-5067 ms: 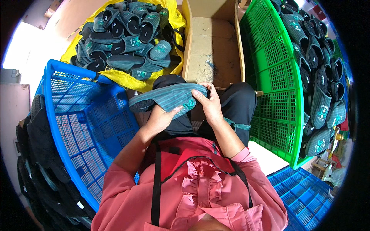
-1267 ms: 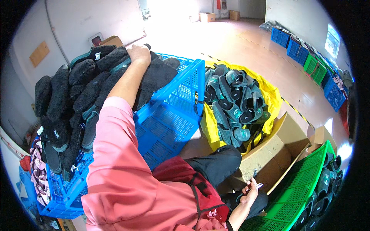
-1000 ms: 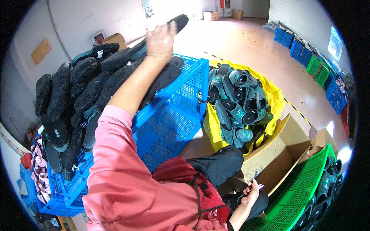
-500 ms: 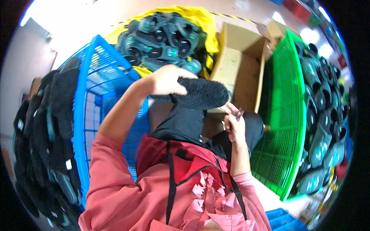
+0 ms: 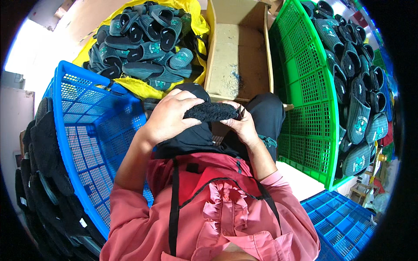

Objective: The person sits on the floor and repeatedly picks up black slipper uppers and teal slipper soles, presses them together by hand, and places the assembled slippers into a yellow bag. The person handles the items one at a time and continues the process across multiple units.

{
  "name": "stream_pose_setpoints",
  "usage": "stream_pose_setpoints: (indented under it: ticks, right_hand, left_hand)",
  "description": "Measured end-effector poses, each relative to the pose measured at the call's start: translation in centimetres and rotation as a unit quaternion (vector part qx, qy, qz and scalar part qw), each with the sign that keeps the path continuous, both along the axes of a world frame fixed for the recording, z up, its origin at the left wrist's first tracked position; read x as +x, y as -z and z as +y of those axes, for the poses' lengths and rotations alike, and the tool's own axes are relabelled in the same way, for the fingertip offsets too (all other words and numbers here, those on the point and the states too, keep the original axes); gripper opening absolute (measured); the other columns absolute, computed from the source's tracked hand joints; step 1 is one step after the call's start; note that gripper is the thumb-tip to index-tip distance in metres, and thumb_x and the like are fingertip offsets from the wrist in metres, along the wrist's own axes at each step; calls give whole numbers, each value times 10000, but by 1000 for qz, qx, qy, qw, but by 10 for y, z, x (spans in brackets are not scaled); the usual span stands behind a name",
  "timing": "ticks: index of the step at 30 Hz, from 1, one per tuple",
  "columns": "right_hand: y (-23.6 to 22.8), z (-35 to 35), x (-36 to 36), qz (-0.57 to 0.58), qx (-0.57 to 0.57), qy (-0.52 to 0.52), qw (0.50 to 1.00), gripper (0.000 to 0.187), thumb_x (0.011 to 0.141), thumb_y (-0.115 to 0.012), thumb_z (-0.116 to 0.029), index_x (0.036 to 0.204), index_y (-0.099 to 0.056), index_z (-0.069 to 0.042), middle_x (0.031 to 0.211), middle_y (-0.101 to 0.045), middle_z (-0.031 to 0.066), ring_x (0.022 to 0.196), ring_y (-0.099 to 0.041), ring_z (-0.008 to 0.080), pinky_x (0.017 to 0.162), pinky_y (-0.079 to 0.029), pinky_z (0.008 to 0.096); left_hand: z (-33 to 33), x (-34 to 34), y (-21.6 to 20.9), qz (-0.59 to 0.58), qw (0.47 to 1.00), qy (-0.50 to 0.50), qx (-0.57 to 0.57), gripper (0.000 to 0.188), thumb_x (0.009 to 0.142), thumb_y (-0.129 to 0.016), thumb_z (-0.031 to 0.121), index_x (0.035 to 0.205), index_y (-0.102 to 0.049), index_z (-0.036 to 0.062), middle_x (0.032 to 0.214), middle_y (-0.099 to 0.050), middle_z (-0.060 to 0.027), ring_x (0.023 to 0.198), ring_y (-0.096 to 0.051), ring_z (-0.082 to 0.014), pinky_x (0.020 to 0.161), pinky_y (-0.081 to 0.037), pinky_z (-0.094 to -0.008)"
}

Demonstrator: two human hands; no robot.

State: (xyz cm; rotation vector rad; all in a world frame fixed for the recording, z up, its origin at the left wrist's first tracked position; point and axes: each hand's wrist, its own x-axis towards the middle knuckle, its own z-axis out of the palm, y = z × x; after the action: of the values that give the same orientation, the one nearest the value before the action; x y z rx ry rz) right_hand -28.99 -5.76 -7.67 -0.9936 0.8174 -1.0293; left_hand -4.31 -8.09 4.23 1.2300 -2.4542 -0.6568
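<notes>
Over my lap, both hands hold a fuzzy black slipper sole [image 5: 208, 112], its rounded end and pile turned up. My left hand [image 5: 169, 114] grips the left end, thumb on the near side and fingers on the far side. My right hand [image 5: 242, 127] pinches the right end between thumb and fingers. A small dark thing [image 5: 240, 112] shows at the right fingers; I cannot make out what it is. The underside of the sole is hidden.
A yellow sack [image 5: 139, 89] heaped with grey slippers [image 5: 146, 48] stands ahead, beside an open cardboard box [image 5: 222, 52]. A blue crate [image 5: 78, 130] is at my left, with black soles [image 5: 50, 152] stacked beyond it. A green crate [image 5: 305, 87] and more slippers [image 5: 359, 113] stand right.
My right hand has come up to the sole and now grips its right end. The sole has moved nearer and tipped from flat to end-on. The view has shifted.
</notes>
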Motion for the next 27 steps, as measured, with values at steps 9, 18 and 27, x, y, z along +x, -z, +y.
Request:
stream_pose_setpoints:
  ticks: [9,18,27]
  right_hand:
    - [3,2,-2,-24,24,17,999,424,838,-727,-2,1240,-593,-17,1135,-651,17,1041,-593,115,950,-478,281]
    - [13,2,-4,-37,49,26,998,436,833,-729,12,1244,-585,-13,1103,-647,8,1003,-593,105,923,-489,274]
    - [11,5,-2,-33,39,17,999,461,832,-736,-1,1266,-581,-23,1059,-653,-3,950,-592,87,867,-494,255]
  left_hand:
    - [-1,-35,8,40,998,-25,-32,411,714,-783,186,1098,-679,79,1032,-657,-97,982,-618,-288,886,-499,-376]
    - [-4,-57,18,67,993,-36,-94,215,717,-765,151,911,-715,73,877,-657,-70,849,-632,-270,792,-506,-361]
    - [-17,-64,22,144,980,-135,-16,98,786,-716,127,765,-702,33,747,-643,-110,725,-637,-272,667,-498,-354]
